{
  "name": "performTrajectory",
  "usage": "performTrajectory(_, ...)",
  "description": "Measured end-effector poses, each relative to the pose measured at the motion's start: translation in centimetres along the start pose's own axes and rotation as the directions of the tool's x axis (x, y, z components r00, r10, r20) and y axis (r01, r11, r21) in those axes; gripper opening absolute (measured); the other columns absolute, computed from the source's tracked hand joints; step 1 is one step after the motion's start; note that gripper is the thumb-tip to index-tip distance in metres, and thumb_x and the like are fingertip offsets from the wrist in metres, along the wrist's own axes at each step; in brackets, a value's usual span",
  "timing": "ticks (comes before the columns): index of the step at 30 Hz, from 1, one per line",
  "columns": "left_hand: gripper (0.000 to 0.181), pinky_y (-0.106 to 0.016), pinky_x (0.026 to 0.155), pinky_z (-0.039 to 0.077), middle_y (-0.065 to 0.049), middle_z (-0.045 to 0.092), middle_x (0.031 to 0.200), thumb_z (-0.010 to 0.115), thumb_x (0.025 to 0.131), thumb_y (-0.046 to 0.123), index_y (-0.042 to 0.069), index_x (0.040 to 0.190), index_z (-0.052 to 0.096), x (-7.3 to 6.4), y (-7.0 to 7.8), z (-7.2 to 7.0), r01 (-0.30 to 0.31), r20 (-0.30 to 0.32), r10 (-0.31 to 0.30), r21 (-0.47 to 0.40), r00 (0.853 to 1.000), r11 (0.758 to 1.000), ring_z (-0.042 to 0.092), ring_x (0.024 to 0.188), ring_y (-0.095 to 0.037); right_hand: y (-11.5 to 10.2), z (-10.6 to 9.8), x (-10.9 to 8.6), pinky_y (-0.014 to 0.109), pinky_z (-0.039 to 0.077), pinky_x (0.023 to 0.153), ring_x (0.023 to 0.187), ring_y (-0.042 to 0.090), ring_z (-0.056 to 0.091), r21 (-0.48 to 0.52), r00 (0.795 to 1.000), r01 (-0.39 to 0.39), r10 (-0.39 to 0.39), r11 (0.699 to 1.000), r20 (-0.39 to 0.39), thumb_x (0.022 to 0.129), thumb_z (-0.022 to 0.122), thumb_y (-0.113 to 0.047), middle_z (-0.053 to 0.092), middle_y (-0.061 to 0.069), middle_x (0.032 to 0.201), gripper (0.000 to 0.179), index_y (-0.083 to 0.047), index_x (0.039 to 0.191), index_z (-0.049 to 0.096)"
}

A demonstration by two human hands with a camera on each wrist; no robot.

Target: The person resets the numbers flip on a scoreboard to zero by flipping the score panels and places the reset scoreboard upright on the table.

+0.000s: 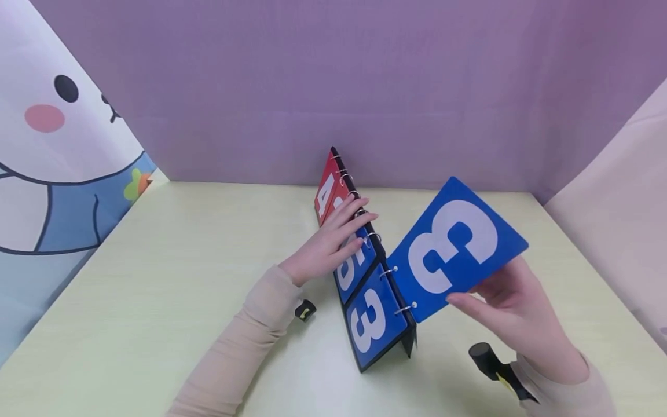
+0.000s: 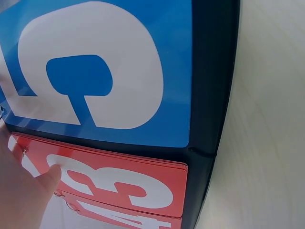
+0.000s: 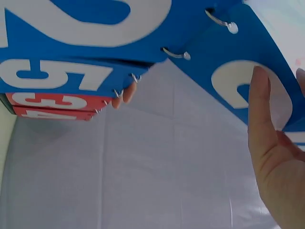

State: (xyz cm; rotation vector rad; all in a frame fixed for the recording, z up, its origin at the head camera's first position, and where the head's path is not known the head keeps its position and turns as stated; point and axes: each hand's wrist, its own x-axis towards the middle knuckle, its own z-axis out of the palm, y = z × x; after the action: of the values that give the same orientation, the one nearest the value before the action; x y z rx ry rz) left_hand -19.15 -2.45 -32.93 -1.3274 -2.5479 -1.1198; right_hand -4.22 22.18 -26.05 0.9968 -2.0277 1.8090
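Observation:
A tabletop flip scoreboard with red and blue number cards on metal rings stands tented on the table. My right hand pinches a blue card by its free edge, thumb on the face marked 3. This card is lifted away from the board, its rings still through it. Beneath it another blue card lies against the front. My left hand grips the board's upper edge near the middle, fingertips over the rings. In the left wrist view, one finger overlaps a red card.
The pale table extends on both sides of the board. A purple cloth wall rises close behind the board's far end. Cloth with a cartoon figure hangs at left. Small black devices sit at the wrists.

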Motion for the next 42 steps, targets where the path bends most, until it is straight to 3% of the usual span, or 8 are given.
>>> performTrajectory(7, 0.048, -0.054, 0.11, 0.029, -0.003, 0.017, 0.157, 0.049, 0.098, 0.027, 0.018, 0.144, 0.038, 0.0, 0.1, -0.2, 0.001, 0.0, -0.001, 0.003, 1.0, 1.0, -0.002, 0.148, -0.019, 0.2, 2.1, -0.1, 0.017, 0.054, 0.077, 0.1, 0.006, 0.064, -0.211, 0.999, -0.019, 0.011, 0.977, -0.035, 0.075, 0.069, 0.015, 0.057, 0.0, 0.13, 0.074, 0.005, 0.14, 0.036)
performTrajectory(10, 0.048, -0.054, 0.111, 0.029, -0.003, 0.018, 0.157, 0.049, 0.098, 0.026, 0.018, 0.144, 0.038, 0.0, 0.0, -0.3, -0.01, -0.006, 0.01, 0.007, 1.0, 1.0, -0.002, 0.148, -0.02, 0.4, 2.8, 0.1, 0.016, 0.053, 0.078, 0.097, 0.005, 0.065, -0.307, 0.998, 0.063, -0.07, 0.95, -0.012, 0.081, 0.07, 0.004, 0.062, 0.001, 0.121, 0.053, 0.009, 0.129, 0.048)
performTrajectory(16, 0.049, -0.054, 0.113, 0.025, -0.002, 0.016, 0.157, 0.05, 0.098, 0.027, 0.018, 0.144, 0.038, -0.2, -0.4, 0.0, 0.004, -0.011, -0.004, 0.014, 1.0, 1.0, -0.002, 0.148, -0.019, 1.1, 4.2, 0.5, 0.013, 0.05, 0.079, 0.083, 0.007, 0.06, -0.492, 0.958, 0.282, -0.272, 0.823, 0.094, 0.093, 0.059, -0.026, 0.065, 0.005, 0.092, 0.025, -0.002, 0.096, 0.065)
performTrajectory(22, 0.048, -0.053, 0.116, 0.016, -0.006, 0.019, 0.156, 0.049, 0.097, 0.023, 0.016, 0.144, 0.039, 0.1, -0.7, -0.1, -0.057, -0.029, 0.056, -0.016, 0.998, 0.998, -0.002, 0.148, -0.019, 1.2, 4.4, 0.7, 0.013, 0.049, 0.08, 0.08, 0.011, 0.06, -0.567, 0.933, 0.348, -0.334, 0.747, 0.133, 0.095, 0.055, -0.027, 0.065, 0.005, 0.087, 0.027, -0.003, 0.09, 0.067)
performTrajectory(27, 0.049, -0.051, 0.115, 0.022, -0.009, 0.02, 0.156, 0.05, 0.097, 0.022, 0.014, 0.144, 0.038, 0.0, -0.8, 0.0, -0.087, -0.024, 0.088, 0.031, 0.996, 0.996, 0.001, 0.147, -0.023, 1.2, 4.7, 0.9, 0.018, 0.052, 0.071, 0.076, 0.013, 0.06, -0.614, 0.887, 0.455, -0.393, 0.645, 0.244, 0.096, 0.053, -0.023, 0.064, 0.003, 0.085, 0.026, -0.005, 0.085, 0.068)
performTrajectory(35, 0.05, -0.051, 0.112, 0.028, 0.001, 0.015, 0.158, 0.049, 0.098, 0.03, 0.02, 0.145, 0.037, -0.3, -0.2, -0.2, -0.003, -0.028, 0.003, -0.001, 1.0, 1.0, -0.003, 0.147, -0.014, 0.7, 4.9, 1.1, 0.031, 0.053, 0.071, 0.079, 0.017, 0.06, -0.688, 0.81, 0.58, -0.402, 0.437, 0.428, 0.101, 0.044, -0.018, 0.068, 0.001, 0.083, 0.033, -0.009, 0.084, 0.072)
performTrajectory(38, 0.05, -0.053, 0.113, 0.026, 0.001, 0.015, 0.158, 0.049, 0.098, 0.029, 0.02, 0.145, 0.037, -0.2, -0.2, -0.2, 0.002, -0.02, -0.002, -0.003, 1.0, 1.0, -0.004, 0.147, -0.015, 0.5, 5.1, 1.0, 0.033, 0.052, 0.075, 0.082, 0.018, 0.061, -0.691, 0.79, 0.61, -0.365, 0.388, 0.492, 0.102, 0.04, -0.015, 0.069, 0.001, 0.084, 0.037, -0.008, 0.085, 0.073)
performTrajectory(42, 0.05, -0.052, 0.112, 0.027, 0.001, 0.014, 0.158, 0.049, 0.098, 0.029, 0.02, 0.145, 0.036, -0.2, -0.1, -0.3, 0.006, -0.013, -0.006, -0.001, 1.0, 1.0, -0.005, 0.147, -0.014, 0.2, 5.2, 0.6, 0.036, 0.051, 0.082, 0.087, 0.018, 0.062, -0.718, 0.803, 0.595, -0.255, 0.361, 0.538, 0.104, 0.032, -0.017, 0.07, 0.0, 0.088, 0.047, -0.011, 0.086, 0.074)
